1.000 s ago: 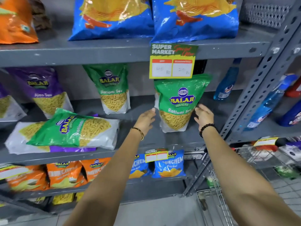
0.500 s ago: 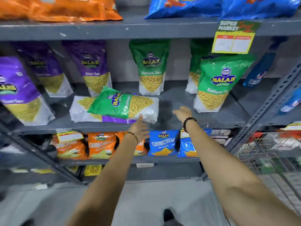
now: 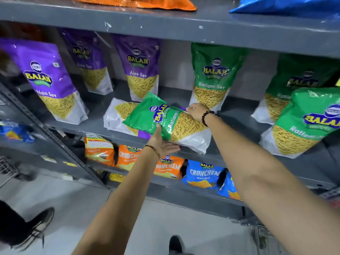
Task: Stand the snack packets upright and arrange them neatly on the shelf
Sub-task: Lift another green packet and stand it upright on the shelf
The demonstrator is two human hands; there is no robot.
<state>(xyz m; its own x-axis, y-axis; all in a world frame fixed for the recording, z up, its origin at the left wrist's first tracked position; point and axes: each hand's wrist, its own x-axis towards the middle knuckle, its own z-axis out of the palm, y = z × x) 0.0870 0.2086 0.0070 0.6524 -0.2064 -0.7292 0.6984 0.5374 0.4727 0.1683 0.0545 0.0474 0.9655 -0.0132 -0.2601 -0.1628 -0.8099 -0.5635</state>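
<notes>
Green packet lay flat atop a purple packet at the shelf front. Left hand pinched its near edge, right hand its far edge; tipping it base-down should stand it upright.

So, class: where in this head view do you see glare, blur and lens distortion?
Head view: glare on the flat-lying green Ratlami Sev packet and the front purple Aloo Sev packet; motion blur softens the left edge; the wide lens bows the upper shelf edge.
</notes>
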